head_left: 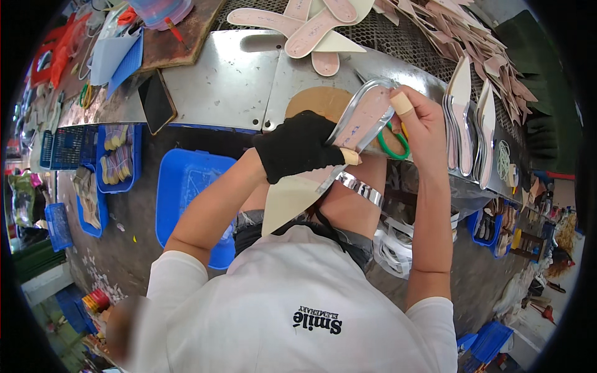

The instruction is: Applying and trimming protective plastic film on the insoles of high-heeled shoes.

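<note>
A pinkish shoe insole (362,118) with blue handwriting is tilted in front of me, a shiny silver strip running round its rounded end. My left hand (297,148), in a black fingerless glove with a covered thumb tip, is closed round the insole's lower part. At the rounded end, my right hand (421,123) pinches the edge, a tan cover on its thumb. Green-handled scissors (395,147) sit against the right hand's fingers; their blades are hidden. Below, the insole's pale pointed end (291,198) reaches over my lap. A silver strip coil (360,188) lies across my thigh.
Several insoles (311,32) lie on the metal bench (214,81). Stacked insoles (459,121) stand at its right, before a pile of pink offcuts (457,31). A phone (157,102) rests by the left edge. A blue bin (186,180) stands on the floor.
</note>
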Demonstrator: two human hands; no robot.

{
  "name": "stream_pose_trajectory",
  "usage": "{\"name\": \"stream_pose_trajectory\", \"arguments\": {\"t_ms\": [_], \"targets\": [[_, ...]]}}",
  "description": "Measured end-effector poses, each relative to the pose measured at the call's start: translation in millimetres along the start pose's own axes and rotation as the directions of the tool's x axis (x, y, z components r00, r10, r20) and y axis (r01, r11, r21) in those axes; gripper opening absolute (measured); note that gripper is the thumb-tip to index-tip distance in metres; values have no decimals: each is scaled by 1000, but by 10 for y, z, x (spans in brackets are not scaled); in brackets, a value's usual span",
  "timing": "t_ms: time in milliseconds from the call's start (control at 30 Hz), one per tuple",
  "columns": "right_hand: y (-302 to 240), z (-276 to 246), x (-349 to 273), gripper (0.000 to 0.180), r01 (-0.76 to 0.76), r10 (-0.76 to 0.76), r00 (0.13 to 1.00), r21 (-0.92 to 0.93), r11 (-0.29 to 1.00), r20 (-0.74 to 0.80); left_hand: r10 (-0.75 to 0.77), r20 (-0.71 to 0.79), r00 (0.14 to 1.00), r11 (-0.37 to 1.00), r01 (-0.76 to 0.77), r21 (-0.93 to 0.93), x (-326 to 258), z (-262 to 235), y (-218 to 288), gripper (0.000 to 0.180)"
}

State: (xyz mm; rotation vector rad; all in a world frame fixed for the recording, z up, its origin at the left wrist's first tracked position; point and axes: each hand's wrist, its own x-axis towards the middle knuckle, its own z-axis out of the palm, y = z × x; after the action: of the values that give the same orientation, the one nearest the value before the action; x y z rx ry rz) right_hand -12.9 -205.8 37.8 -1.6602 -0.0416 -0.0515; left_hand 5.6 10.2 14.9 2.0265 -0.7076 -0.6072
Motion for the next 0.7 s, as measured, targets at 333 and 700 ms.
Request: {"name": "stream_pose_trajectory", "arguments": {"t_ms": [333, 700], "targets": [[-101, 511, -82, 48, 315, -482, 872, -653, 689, -88, 237, -129, 963, 971, -236, 22, 52, 141, -141, 54], [-135, 152, 15, 62, 149, -131, 989, -466, 872, 71, -100, -1, 995, 985, 99, -143, 14, 21, 12, 50]]}}
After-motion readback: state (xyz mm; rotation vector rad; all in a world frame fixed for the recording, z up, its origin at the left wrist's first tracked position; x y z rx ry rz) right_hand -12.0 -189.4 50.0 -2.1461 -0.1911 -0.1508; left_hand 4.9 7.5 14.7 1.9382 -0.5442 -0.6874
